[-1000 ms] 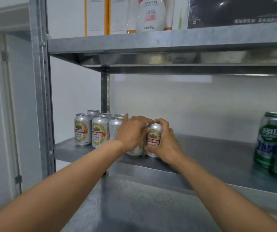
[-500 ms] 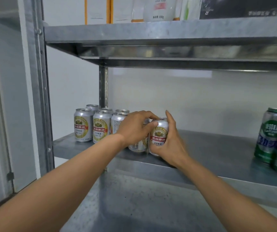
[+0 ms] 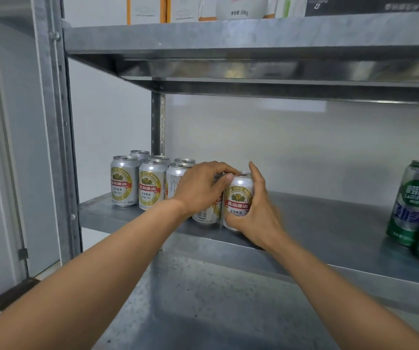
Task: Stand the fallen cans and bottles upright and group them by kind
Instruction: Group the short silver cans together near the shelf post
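silver can point(image 3: 238, 195) stands upright near the front edge of the shelf point(image 3: 329, 223), long axis vertical, clasped by the right hand point(image 3: 256, 215) from its right side. left hand point(image 3: 198, 190) curls over the neighbouring can point(image 3: 206, 215), which touches it on the left. silver group point(image 3: 150, 185) stands just beyond, toward the shelf's left end; green cans point(image 3: 415, 210) well apart, right end.

A galvanised steel rack point(image 3: 51, 122) stands against a plain white wall point(image 3: 304, 152). A pale door point(image 3: 8, 147) lies to its left, softly lit.
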